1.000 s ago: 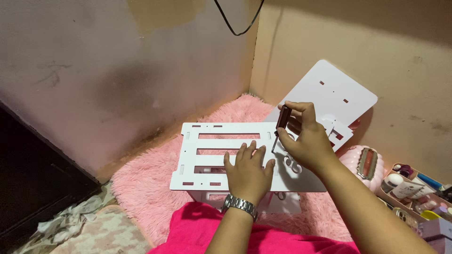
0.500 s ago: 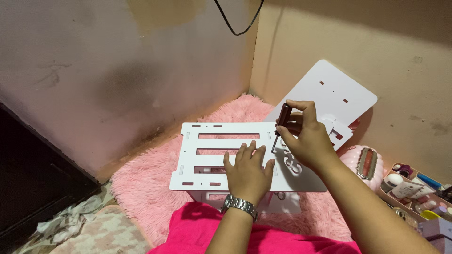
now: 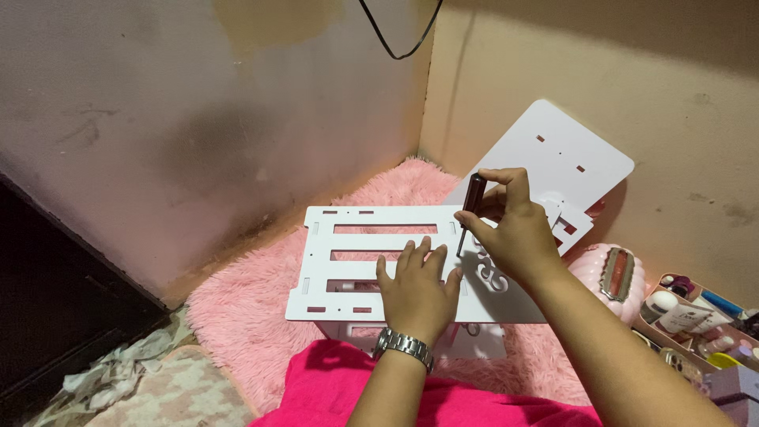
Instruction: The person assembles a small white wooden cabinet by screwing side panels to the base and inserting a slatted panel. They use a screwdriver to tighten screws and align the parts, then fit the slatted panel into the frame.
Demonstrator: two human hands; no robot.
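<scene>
Driving a fastener: your right hand (image 3: 518, 225) grips the screwdriver (image 3: 470, 209) upright on the white slotted panel (image 3: 348, 273) (on the pink rug (image 3: 237, 316)), left hand (image 3: 417, 286) flat, fingers spread, bracing it. Next needs steady downward pressure.

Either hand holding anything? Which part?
The right hand pinches the dark handle of a small screwdriver, shaft pointing down at the white slotted panel. The left hand holds nothing; it lies flat on that panel.
</scene>
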